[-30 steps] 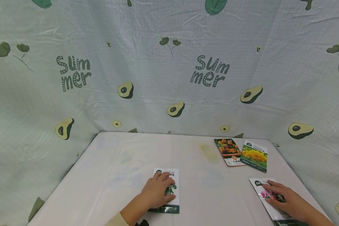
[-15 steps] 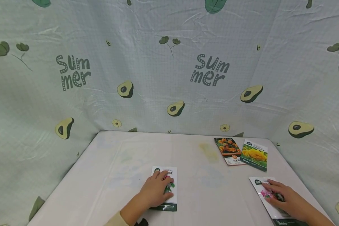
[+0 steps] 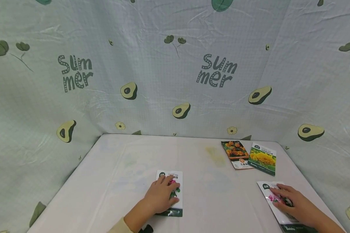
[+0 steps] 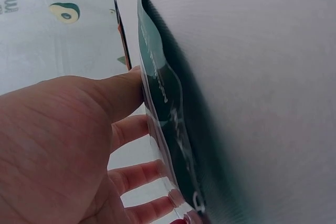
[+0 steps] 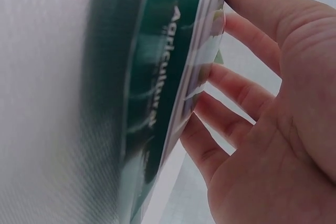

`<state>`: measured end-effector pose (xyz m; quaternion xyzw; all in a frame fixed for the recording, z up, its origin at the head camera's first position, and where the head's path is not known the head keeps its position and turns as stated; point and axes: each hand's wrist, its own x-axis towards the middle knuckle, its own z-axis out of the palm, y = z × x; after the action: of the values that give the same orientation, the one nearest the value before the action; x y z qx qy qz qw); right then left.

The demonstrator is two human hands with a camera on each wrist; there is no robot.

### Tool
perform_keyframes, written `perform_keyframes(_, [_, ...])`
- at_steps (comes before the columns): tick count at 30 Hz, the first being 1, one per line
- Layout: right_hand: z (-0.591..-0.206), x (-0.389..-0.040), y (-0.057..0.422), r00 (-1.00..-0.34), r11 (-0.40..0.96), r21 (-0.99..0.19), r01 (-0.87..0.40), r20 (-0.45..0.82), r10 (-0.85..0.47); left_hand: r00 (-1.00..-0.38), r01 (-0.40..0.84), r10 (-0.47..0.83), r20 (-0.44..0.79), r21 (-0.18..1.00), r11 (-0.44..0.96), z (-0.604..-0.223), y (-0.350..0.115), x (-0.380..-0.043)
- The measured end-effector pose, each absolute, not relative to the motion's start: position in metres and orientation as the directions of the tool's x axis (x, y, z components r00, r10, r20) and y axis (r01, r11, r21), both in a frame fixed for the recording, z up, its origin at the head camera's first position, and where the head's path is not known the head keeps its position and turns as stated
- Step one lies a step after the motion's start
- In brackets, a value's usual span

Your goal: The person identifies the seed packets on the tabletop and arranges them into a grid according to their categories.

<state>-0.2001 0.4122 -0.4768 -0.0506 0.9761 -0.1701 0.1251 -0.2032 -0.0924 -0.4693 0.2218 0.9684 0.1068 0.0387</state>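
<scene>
Both hands lie flat, fingers straight: left hand (image 3: 161, 196) pinning a white-and-green seed packet (image 3: 175, 176) at six o'clock, right hand (image 3: 291, 201) pinning a pink-flowered packet (image 3: 266, 191) at four o'clock on the white surface (image 3: 128, 168).

Table: white top (image 3: 134, 168), faint yellowish stain (image 3: 214, 154) beyond and between the hands.
Backdrop: pale green cloth (image 3: 175, 81) behind and to both sides, creased, printed with avocados, leaves, small flowers and "Summer".
Light: even, soft, without hard shadows.
</scene>
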Motion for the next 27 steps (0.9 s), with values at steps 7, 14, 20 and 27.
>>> perform_keyframes(7, [-0.4758,-0.2011,0.4095,-0.965,0.943,-0.330,-0.050,-0.227,-0.130,-0.900,0.419,0.435,-0.027,0.225,0.880,-0.4693,-0.0937,-0.2049])
perform_keyframes(14, [-0.4762,-0.2014,0.4080,-0.965,0.940,-0.337,-0.053,-0.224,-0.134,-0.899,0.418,0.437,-0.029,0.236,0.877,-0.4693,-0.0950,-0.2058])
perform_keyframes(20, [-0.4756,-0.2010,0.4069,-0.965,0.939,-0.340,-0.051,-0.224,-0.134,-0.900,0.417,0.436,-0.029,0.244,0.876,-0.4701,-0.0956,-0.2061])
perform_keyframes(27, [-0.4761,-0.1995,0.4054,-0.965,0.940,-0.339,-0.033,-0.235,-0.119,-0.897,0.421,0.442,-0.029,0.256,0.870,-0.4692,-0.0967,-0.2050])
